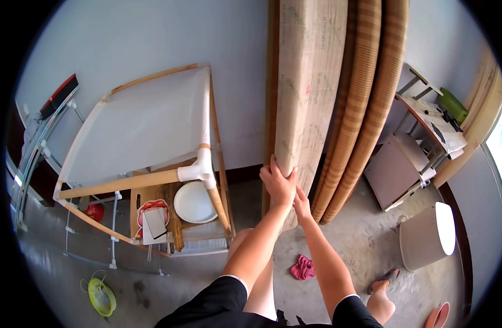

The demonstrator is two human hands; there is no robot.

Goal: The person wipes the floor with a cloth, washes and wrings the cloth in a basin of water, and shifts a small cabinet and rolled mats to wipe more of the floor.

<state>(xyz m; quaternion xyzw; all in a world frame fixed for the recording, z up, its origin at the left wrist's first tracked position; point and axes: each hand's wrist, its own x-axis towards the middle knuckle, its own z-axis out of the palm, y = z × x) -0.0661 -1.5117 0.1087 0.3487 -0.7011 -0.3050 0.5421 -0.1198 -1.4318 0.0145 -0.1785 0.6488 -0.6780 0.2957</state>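
Note:
A long, printed cardboard box point(305, 98) stands upright in front of me, its top running out of view. Low on its left edge, my left hand point(279, 185) grips it with the fingers bent round the side. My right hand point(302, 206) is just below and to the right, closed against the lower part of the box; its fingers are partly hidden behind my left wrist. Beside the box on the right stand two tall rolled brown striped mats point(365, 109). The lower end of the box is mostly covered by my hands and forearms.
A white-covered rack point(142, 126) stands left, holding a white round dish point(195, 202). A pink cloth point(303, 267) and green basket point(101, 297) lie on the floor. To the right are a white bin point(426, 238) and a desk point(426, 120).

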